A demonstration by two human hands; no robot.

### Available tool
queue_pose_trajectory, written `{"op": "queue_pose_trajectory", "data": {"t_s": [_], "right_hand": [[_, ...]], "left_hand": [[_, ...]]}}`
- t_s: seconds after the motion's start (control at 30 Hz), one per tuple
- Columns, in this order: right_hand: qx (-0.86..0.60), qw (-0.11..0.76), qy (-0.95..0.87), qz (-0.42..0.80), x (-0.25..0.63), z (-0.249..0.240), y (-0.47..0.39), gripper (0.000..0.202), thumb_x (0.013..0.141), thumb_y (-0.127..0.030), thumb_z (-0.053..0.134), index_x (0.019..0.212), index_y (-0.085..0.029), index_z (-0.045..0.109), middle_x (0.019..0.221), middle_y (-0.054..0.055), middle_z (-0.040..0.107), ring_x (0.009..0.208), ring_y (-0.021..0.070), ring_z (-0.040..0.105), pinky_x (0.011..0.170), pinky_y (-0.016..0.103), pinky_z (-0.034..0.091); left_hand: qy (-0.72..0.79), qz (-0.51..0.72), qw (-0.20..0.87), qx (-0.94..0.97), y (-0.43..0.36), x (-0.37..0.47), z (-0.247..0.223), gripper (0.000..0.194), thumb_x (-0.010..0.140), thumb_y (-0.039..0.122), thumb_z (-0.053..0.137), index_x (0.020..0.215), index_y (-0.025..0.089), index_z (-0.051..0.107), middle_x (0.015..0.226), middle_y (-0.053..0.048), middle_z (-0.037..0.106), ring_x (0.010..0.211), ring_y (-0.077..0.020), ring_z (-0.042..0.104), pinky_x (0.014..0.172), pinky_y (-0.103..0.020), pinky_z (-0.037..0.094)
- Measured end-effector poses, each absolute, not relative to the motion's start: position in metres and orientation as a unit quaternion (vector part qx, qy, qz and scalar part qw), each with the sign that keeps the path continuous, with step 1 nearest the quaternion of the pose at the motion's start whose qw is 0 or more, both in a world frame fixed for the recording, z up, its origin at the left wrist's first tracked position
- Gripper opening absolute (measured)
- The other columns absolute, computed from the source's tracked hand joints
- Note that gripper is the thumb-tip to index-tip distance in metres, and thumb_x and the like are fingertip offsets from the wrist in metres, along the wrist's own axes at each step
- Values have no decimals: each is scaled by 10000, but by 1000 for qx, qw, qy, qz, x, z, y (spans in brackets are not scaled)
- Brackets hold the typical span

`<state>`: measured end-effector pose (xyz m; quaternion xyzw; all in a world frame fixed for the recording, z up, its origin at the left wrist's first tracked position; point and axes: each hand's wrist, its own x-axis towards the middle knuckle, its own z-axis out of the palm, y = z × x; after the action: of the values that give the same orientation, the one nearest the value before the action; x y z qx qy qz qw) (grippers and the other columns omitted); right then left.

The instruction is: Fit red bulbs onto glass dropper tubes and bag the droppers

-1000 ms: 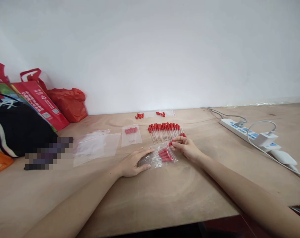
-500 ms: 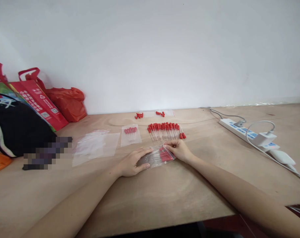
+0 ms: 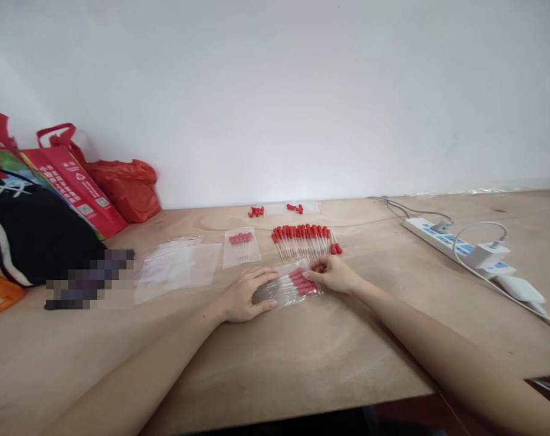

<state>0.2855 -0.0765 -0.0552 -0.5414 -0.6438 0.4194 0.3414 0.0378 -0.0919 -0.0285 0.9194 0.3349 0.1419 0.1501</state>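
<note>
A clear zip bag (image 3: 281,298) with several red-bulbed droppers (image 3: 302,281) inside lies on the table in front of me. My left hand (image 3: 244,295) grips its left end between thumb and fingers. At the right end, my right hand (image 3: 331,274) pinches the bag's edge beside the red bulbs. Just behind the bag is a row of loose droppers (image 3: 302,241), bulbs pointing away from me. To the left lies a filled zip bag (image 3: 241,257) of droppers, and farther left a spread of flat clear bags (image 3: 177,269).
Loose red bulbs (image 3: 256,211) and another clear bag (image 3: 275,208) lie near the wall. A white power strip (image 3: 438,231) with cables and a charger is on the right. Red bags (image 3: 132,188) and a black bag (image 3: 39,236) stand at the left. The table's front edge is close below.
My right fingertips have shifted slightly down along the bag's right edge, and the bag looks flatter there. My left hand keeps its hold; the view has shifted slightly.
</note>
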Motion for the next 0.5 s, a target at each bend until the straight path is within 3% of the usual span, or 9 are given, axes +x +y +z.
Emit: {"op": "queue_pose_trajectory", "data": {"t_s": [0.17,0.27,0.4,0.5], "right_hand": [[-512,367,-617,471,279,-60,-77,264,599,-372,654,633,-162,498,526,-46,514,465,72,449,438,196,339],[-481,392,-610,493,275,-57,-81,295,627,-413,624,648,-174,453,494,-71,456,430,58,404,412,187,310],[-426,412,-605,532,266,-56,-88,345,643,-481,594,690,-194,408,474,-86,437,393,57,392,386,186,296],[-398,422,-610,540,259,-57,-93,348,647,-479,597,727,-195,412,497,-79,457,408,61,416,389,184,307]], "left_hand": [[355,155,170,906,-90,38,-27,548,721,433,570,1207,230,419,1288,-67,396,1173,-257,358,980,-407,281],[362,192,203,889,-86,40,-27,505,748,434,540,1188,217,421,1227,-66,455,1099,-229,431,937,-368,336],[394,216,254,856,-82,45,-25,474,752,412,537,1154,182,436,963,-41,577,824,-171,541,745,-300,437],[408,195,321,832,-80,48,-23,451,719,420,571,1080,165,485,710,13,552,602,-119,513,560,-239,419]]}}
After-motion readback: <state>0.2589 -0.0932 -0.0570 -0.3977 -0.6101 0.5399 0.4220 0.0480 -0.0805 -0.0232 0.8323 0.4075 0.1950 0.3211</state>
